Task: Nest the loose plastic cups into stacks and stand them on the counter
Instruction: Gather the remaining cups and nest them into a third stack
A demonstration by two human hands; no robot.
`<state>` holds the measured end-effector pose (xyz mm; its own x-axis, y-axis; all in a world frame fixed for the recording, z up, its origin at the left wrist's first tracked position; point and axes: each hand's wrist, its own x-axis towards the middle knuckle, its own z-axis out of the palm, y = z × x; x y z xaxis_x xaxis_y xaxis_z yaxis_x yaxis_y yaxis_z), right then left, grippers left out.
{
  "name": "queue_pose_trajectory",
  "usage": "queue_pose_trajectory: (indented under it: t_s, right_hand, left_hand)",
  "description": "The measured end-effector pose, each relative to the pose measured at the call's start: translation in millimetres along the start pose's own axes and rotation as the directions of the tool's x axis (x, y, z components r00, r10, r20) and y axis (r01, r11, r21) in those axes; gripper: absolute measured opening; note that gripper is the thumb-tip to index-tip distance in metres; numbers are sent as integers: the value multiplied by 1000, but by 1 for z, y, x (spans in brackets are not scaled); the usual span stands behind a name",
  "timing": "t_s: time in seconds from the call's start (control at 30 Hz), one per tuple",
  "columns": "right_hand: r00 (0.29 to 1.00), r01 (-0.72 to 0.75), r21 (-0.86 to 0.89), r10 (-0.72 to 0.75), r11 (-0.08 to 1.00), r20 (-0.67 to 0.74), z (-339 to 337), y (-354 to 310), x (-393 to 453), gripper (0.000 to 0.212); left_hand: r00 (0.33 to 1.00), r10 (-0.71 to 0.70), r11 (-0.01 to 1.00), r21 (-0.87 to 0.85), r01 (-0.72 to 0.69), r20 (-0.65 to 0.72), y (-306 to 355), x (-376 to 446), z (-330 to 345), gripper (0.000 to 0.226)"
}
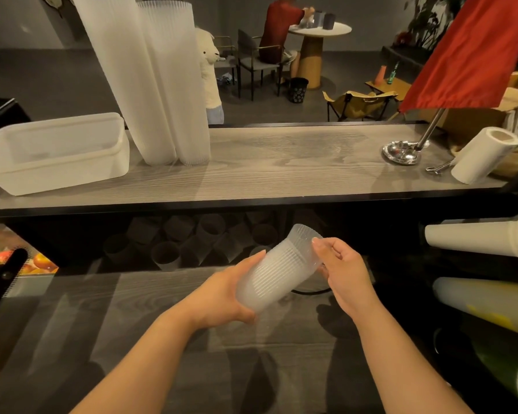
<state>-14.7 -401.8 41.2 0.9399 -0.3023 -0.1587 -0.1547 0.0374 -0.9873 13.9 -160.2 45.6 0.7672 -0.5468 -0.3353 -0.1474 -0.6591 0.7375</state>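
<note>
A short nested stack of clear plastic cups [277,268] lies tilted between my hands, its open rims pointing up and away. My left hand [226,297] grips the stack's lower end from the left. At the upper rim, the thumb and fingers of my right hand [343,268] pinch the top cup. Two tall stacks of clear cups [159,82] stand leaning on the raised counter [281,171] at the back left. Several loose cups [189,243] lie on their sides in the dark shelf under that counter.
A translucent plastic tub [54,150] sits on the counter's left end. A metal flag base [401,152] with a red flag, tongs and a paper towel roll [482,155] stand at the right. White cup sleeves [476,237] lie at far right. A person sits at a distant table.
</note>
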Motion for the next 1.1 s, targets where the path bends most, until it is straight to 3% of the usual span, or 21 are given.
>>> queue_pose_trajectory:
  t_s: [0.3, 0.77, 0.97, 1.1]
  right_hand:
    - [986, 160, -119, -163, 980, -22, 7, 5, 2, 10]
    - [981, 131, -68, -139, 989, -136, 13, 11, 8, 6]
    - [989, 144, -183, -146, 973, 7, 19, 10, 3, 12]
    - [983, 102, -260, -58, 960, 172, 22, 12, -2, 18]
  left_hand:
    - [1000, -2, 1000, 14, 2, -20, -3, 4, 1, 114]
    - [999, -45, 998, -48, 45, -1, -3, 7, 4, 116]
    - [999, -46, 997, -55, 45, -27, -3, 8, 3, 117]
    - [997, -62, 997, -41, 60, -48, -7, 9, 1, 117]
